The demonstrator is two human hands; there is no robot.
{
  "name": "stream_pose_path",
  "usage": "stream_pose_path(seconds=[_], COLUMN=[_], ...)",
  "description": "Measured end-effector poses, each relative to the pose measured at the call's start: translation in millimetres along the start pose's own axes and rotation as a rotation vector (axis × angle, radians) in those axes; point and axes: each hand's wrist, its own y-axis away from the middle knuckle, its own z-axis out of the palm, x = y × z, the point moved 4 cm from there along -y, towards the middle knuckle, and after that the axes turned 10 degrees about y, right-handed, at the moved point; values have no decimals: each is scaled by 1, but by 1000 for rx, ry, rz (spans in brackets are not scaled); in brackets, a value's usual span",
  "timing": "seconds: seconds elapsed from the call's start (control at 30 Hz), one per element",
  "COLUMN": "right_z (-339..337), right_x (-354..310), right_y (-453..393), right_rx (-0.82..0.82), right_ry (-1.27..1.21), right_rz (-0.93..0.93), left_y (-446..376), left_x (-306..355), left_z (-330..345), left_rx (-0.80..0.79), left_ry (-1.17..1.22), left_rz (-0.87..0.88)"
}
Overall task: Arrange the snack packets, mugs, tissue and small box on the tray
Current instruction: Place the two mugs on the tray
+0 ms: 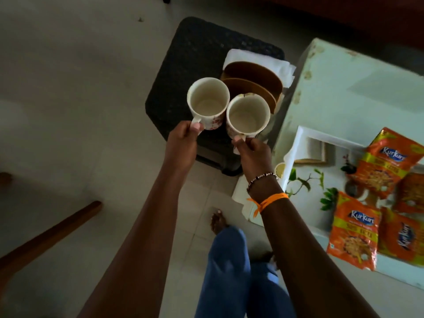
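Observation:
My left hand (182, 143) grips the handle of a white floral mug (207, 102). A second white mug (247, 115) is held by its handle in my right hand (254, 154). Both mugs are empty, side by side and touching, above a dark stool (183, 72). Behind them on the stool stands a brown holder (254, 76) with white tissue (243, 56) in it. To the right, a white leaf-patterned tray (300, 143) lies on a pale table (348, 88). Several orange snack packets (354, 228) rest on the tray. The small box cannot be made out.
The stool stands on a light tiled floor (80, 111), close against the table's left edge. A wooden furniture leg (50, 235) crosses the lower left. My blue-trousered legs (231, 271) and a bare foot (218, 221) are below my arms.

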Motion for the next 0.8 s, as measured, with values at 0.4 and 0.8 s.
stream_pose_path(seconds=[0.4, 0.8], right_z=[-35, -137], right_x=[26, 150], right_y=[22, 71], right_rx=[23, 151], right_ry=[-72, -195], right_rz=[-54, 77], left_y=[34, 168], left_x=[-13, -30], left_z=[10, 103], left_rx=[14, -182], left_ry=[7, -21], left_rz=[76, 41])
